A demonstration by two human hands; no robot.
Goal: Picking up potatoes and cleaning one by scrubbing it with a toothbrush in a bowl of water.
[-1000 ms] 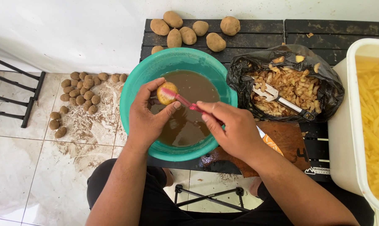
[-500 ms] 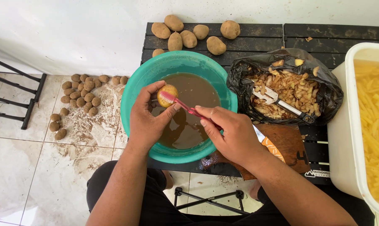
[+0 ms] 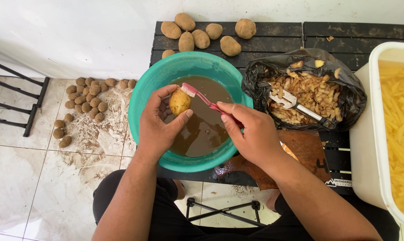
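My left hand grips a small yellow-brown potato over a teal basin filled with muddy brown water. My right hand holds a red-handled toothbrush, its white bristles resting on the top of the potato. Both hands hover above the basin, which sits at the left end of a black slatted table.
Several unwashed potatoes lie on the table behind the basin. A black bag of peelings holds a peeler. A white tub of cut potato strips stands at the right. Small potatoes lie on the tiled floor. A wooden board lies under my right wrist.
The toothbrush head has shifted up along the potato, and my left hand has turned the potato slightly while staying over the basin.
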